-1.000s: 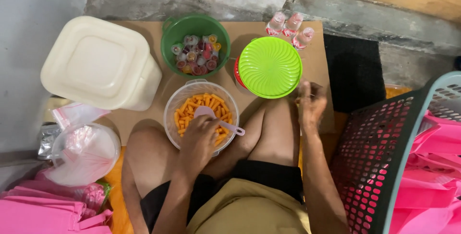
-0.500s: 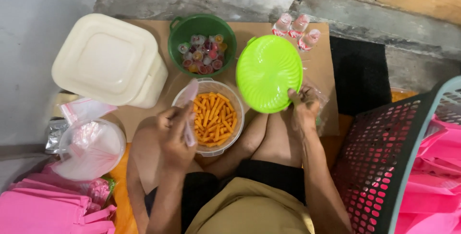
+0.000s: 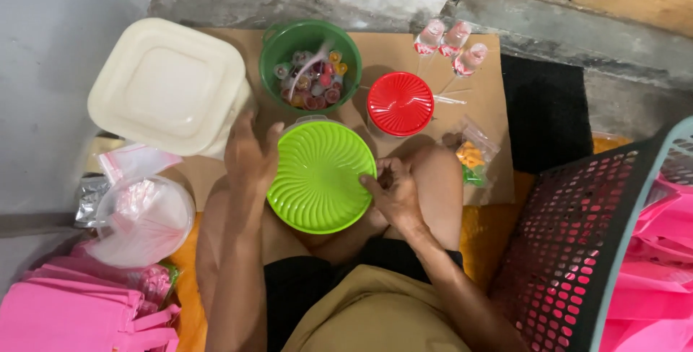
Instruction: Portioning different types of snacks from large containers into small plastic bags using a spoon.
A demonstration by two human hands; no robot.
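A lime green ribbed lid (image 3: pixel 317 175) lies flat between my knees and hides the container under it. My right hand (image 3: pixel 393 192) pinches the lid's right rim. My left hand (image 3: pixel 249 153) rests against the lid's left rim with its fingers spread. Just behind the lid stands a round container with a red lid (image 3: pixel 401 103). A green bowl (image 3: pixel 276 43) of small coloured jelly cups sits further back, with a pale scoop lying in it.
A cream square lidded tub (image 3: pixel 170 85) stands at the left on brown cardboard (image 3: pixel 390 52). A small snack bag (image 3: pixel 473 157) and three sealed packets (image 3: pixel 451 40) lie at the right. A bowl of plastic bags (image 3: pixel 141 218), pink bags (image 3: pixel 72 309) and a red mesh basket (image 3: pixel 599 251) flank me.
The green lid came off the red-lidded container and now covers the bowl of orange snacks. My left hand let go of the scoop, which now lies in the green bowl.
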